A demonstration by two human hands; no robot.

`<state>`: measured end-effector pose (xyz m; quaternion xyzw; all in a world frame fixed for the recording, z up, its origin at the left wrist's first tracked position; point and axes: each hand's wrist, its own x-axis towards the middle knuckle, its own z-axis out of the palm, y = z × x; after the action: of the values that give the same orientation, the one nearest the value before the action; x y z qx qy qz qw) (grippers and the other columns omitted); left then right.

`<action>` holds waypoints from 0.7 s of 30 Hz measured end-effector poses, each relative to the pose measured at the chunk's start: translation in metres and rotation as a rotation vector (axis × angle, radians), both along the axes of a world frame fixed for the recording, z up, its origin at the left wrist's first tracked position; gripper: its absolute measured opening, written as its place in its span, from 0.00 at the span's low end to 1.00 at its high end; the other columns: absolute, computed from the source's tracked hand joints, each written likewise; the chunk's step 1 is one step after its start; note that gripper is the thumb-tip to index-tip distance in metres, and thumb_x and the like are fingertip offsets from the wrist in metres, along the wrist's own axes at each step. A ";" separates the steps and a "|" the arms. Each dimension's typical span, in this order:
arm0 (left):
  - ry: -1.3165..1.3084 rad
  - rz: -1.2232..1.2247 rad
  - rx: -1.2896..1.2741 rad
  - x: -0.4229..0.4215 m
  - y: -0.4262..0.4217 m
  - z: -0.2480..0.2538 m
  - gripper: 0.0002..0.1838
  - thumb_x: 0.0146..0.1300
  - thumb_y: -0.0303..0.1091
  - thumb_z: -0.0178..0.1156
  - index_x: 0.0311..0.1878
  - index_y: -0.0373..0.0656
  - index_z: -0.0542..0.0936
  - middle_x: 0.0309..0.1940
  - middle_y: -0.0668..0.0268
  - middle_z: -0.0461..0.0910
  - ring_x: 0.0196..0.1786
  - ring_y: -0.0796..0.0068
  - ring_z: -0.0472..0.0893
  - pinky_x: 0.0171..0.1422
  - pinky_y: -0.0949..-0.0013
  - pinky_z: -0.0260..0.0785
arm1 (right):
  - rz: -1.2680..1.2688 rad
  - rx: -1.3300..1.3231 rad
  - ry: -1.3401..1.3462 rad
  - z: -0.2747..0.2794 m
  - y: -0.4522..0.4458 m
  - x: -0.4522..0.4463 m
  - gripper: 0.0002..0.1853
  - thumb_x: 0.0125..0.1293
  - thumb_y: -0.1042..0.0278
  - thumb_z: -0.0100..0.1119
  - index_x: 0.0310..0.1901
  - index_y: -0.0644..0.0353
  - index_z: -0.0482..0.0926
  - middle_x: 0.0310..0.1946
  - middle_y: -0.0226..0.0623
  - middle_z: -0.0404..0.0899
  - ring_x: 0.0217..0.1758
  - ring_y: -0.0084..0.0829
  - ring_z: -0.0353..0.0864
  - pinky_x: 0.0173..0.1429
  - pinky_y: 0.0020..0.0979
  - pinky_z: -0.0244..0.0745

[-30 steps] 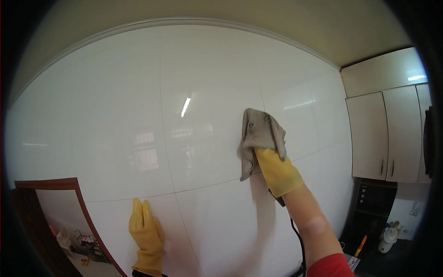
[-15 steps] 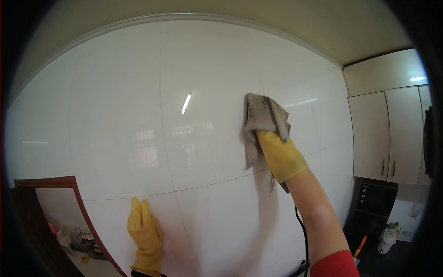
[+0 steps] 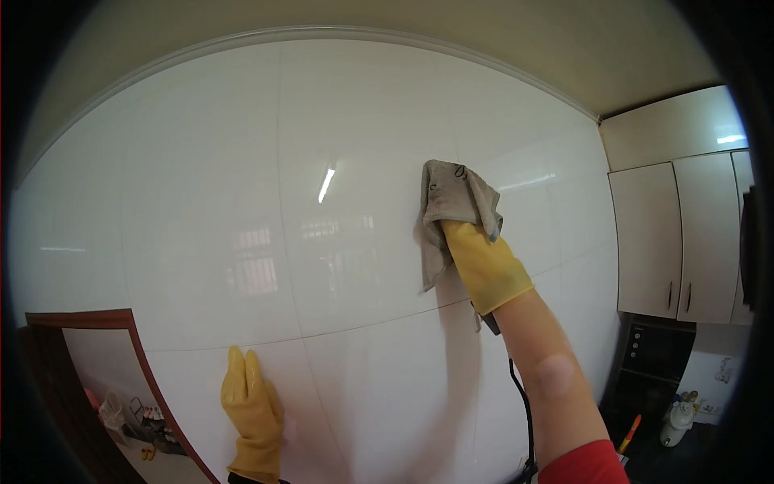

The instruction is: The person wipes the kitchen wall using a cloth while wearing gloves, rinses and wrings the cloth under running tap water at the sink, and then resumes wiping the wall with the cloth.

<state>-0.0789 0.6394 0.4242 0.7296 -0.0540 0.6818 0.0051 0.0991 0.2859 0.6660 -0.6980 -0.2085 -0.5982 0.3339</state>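
Both my hands wear yellow rubber gloves. My right hand is raised high and holds a grey-brown cloth against the white tiled wall. The cloth drapes over the fingers and hides them, and one corner hangs down to the left. Lower on the wall, my left hand is open, its fingers stretched upward near a horizontal tile seam. Nothing shows in that hand.
A brown-framed doorway opens at lower left. Pale cabinets hang at right above a black appliance. A white container stands at lower right. A black cable hangs beside my right arm.
My right hand and the cloth have shifted slightly left and up across the tiles. The left hand stays in nearly the same place.
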 end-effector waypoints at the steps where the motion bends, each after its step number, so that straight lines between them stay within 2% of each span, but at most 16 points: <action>1: 0.000 0.000 0.004 0.000 0.000 0.001 0.24 0.63 0.27 0.51 0.61 0.23 0.72 0.61 0.29 0.69 0.58 0.30 0.74 0.62 0.44 0.67 | -0.001 0.000 0.000 -0.005 0.000 0.000 0.26 0.70 0.53 0.49 0.65 0.59 0.69 0.61 0.43 0.72 0.64 0.40 0.71 0.64 0.38 0.69; 3: -0.119 0.076 0.118 -0.001 0.001 0.003 0.24 0.59 0.24 0.56 0.59 0.25 0.74 0.58 0.32 0.72 0.51 0.36 0.78 0.53 0.47 0.72 | -0.009 0.009 -0.001 -0.036 -0.003 0.002 0.27 0.70 0.52 0.49 0.65 0.59 0.69 0.61 0.43 0.72 0.65 0.40 0.71 0.65 0.38 0.69; 6: -0.123 0.044 0.126 0.003 0.007 0.001 0.24 0.58 0.25 0.56 0.58 0.26 0.74 0.57 0.33 0.73 0.51 0.37 0.78 0.52 0.47 0.72 | -0.058 0.043 0.015 -0.089 -0.020 -0.001 0.27 0.70 0.52 0.48 0.66 0.58 0.69 0.62 0.43 0.71 0.66 0.40 0.70 0.66 0.38 0.68; 9: -0.119 0.076 0.114 0.003 0.004 0.001 0.24 0.58 0.27 0.57 0.58 0.28 0.75 0.56 0.34 0.74 0.51 0.38 0.79 0.52 0.48 0.73 | -0.156 0.108 0.083 -0.106 -0.043 -0.010 0.28 0.70 0.51 0.48 0.66 0.58 0.68 0.63 0.43 0.70 0.67 0.40 0.69 0.66 0.39 0.67; 13: -0.089 0.044 0.110 0.003 0.006 0.002 0.22 0.61 0.28 0.55 0.57 0.24 0.75 0.55 0.30 0.73 0.53 0.33 0.77 0.55 0.45 0.71 | -0.347 0.147 0.183 -0.051 -0.045 -0.019 0.28 0.70 0.50 0.48 0.67 0.58 0.68 0.65 0.42 0.70 0.68 0.40 0.68 0.68 0.39 0.66; 15: -0.117 0.054 0.126 0.002 0.005 0.002 0.22 0.56 0.27 0.58 0.55 0.29 0.77 0.55 0.37 0.75 0.49 0.42 0.80 0.49 0.50 0.75 | -0.443 0.146 0.251 -0.009 -0.035 -0.021 0.29 0.70 0.50 0.48 0.67 0.57 0.68 0.65 0.42 0.69 0.69 0.40 0.68 0.68 0.39 0.66; 19: -0.203 0.094 0.142 0.011 0.010 0.001 0.21 0.55 0.27 0.59 0.53 0.30 0.78 0.54 0.39 0.76 0.45 0.45 0.81 0.47 0.53 0.76 | -0.573 0.102 0.360 0.080 0.012 -0.036 0.29 0.70 0.49 0.48 0.68 0.57 0.67 0.67 0.42 0.68 0.70 0.40 0.67 0.69 0.40 0.65; 21: -0.171 0.036 0.171 0.003 0.008 0.005 0.20 0.54 0.27 0.59 0.52 0.31 0.79 0.53 0.40 0.77 0.44 0.48 0.82 0.44 0.57 0.77 | -0.597 0.076 0.380 0.120 0.045 -0.050 0.30 0.70 0.49 0.48 0.68 0.57 0.67 0.67 0.42 0.68 0.71 0.40 0.67 0.70 0.40 0.65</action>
<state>-0.0761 0.6479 0.4287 0.6674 -0.0988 0.7344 -0.0741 0.0493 0.3307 0.7864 -0.8140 0.0929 -0.5363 0.2031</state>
